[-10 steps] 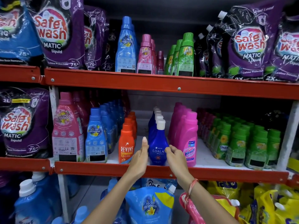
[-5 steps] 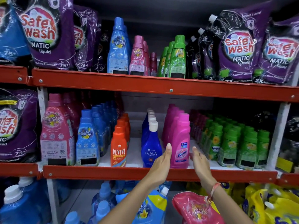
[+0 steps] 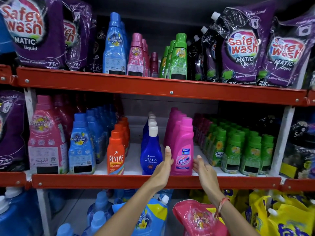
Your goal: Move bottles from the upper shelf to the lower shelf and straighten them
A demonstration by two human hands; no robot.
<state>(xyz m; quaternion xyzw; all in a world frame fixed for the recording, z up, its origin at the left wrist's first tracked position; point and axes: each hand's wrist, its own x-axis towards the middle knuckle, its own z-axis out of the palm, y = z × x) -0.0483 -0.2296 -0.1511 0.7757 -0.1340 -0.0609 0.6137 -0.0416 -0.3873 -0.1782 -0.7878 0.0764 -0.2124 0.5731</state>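
Observation:
A pink Vanish bottle (image 3: 183, 147) stands upright at the front of its row on the lower shelf (image 3: 119, 182). My left hand (image 3: 164, 166) lies flat against its left side, thumb up. My right hand (image 3: 202, 167) touches its right side with fingers spread. Left of it stands a blue Ujala bottle (image 3: 150, 154), then an orange Revive bottle (image 3: 115, 154). On the upper shelf (image 3: 136, 86) stand a blue bottle (image 3: 115, 46), pink bottles (image 3: 136, 57) and green bottles (image 3: 178, 58).
Purple Safe Wash pouches (image 3: 242, 48) fill both ends of the upper shelf. Rows of green bottles (image 3: 238, 150) crowd the lower shelf's right, blue bottles (image 3: 81, 145) and large pink bottles (image 3: 47, 137) its left. Refill pouches (image 3: 196, 218) sit on the level below.
Both hands moved right from the blue Ujala bottle to the pink Vanish bottle and now press on its two sides. The view shifted slightly.

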